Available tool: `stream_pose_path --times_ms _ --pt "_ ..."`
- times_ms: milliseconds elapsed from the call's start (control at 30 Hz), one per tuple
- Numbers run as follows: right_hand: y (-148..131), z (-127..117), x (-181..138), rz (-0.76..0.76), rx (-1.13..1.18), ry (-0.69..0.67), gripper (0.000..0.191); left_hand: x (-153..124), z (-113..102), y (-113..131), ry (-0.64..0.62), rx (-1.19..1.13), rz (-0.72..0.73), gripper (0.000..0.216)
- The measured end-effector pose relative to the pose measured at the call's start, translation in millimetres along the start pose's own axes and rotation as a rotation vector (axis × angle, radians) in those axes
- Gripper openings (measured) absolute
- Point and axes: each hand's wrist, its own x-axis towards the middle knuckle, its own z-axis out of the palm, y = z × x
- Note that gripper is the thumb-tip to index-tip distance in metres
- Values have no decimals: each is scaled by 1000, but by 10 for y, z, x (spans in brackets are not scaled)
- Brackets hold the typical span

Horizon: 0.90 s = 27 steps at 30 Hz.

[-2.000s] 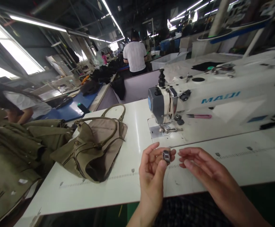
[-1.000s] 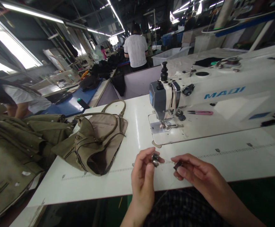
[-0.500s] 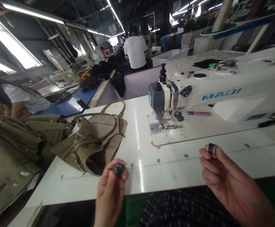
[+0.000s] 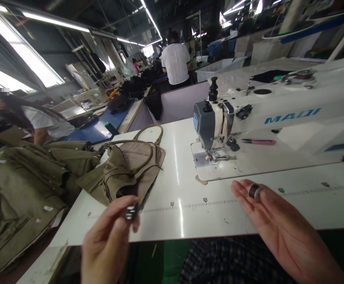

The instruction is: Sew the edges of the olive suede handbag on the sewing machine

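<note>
My left hand (image 4: 107, 240) pinches a small metal bobbin case (image 4: 130, 213) at its fingertips, low over the table's front edge and close to the olive handbag (image 4: 127, 169). My right hand (image 4: 275, 227) lies palm up at the front right with its fingers stretched out, and a small dark bobbin (image 4: 254, 191) rests on the fingertips. The white sewing machine (image 4: 249, 118) stands behind both hands on the white table (image 4: 178, 197).
A heap of olive bags (image 4: 21, 189) fills the left side. Pink snips (image 4: 257, 141) lie on the machine bed. A seated person (image 4: 42, 122) works at the left, and another person in a white shirt (image 4: 176, 59) stands far behind. A purple partition (image 4: 180, 102) backs the table.
The two hands have drawn apart: the left went left and down with the bobbin case, the right went right with the bobbin taken out and opened palm up.
</note>
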Motion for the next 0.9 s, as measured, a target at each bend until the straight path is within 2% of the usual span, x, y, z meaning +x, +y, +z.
stream_pose_path --times_ms 67,133,200,267,367,467,567,667,800,900 --pt "-20 86 15 179 208 -53 18 -6 541 -62 -230 -254 -121 21" --pt "-56 118 15 297 319 -64 18 -11 984 -123 -369 -473 -280 22" --pt "-91 108 0 322 324 -40 21 -24 1290 -183 -409 -631 -411 25" --pt "-114 76 -25 261 224 -19 24 -47 1473 -240 -394 -733 -499 26" --pt "-117 53 -62 130 -42 -57 27 -100 1598 -303 -362 -779 -543 26" --pt "-86 94 -70 43 -203 -135 27 -170 1632 -331 -378 -726 -475 24" --pt "-14 161 -40 16 -197 -197 28 -254 1626 -339 -432 -683 -411 21" --pt "94 192 3 -16 -148 -169 35 -344 1613 -351 -452 -697 -399 22" --pt "212 155 22 -43 -188 -127 38 -422 1622 -374 -412 -681 -410 22" --pt "207 99 -11 -72 -293 -185 31 -402 1633 -365 -363 -686 -420 20"
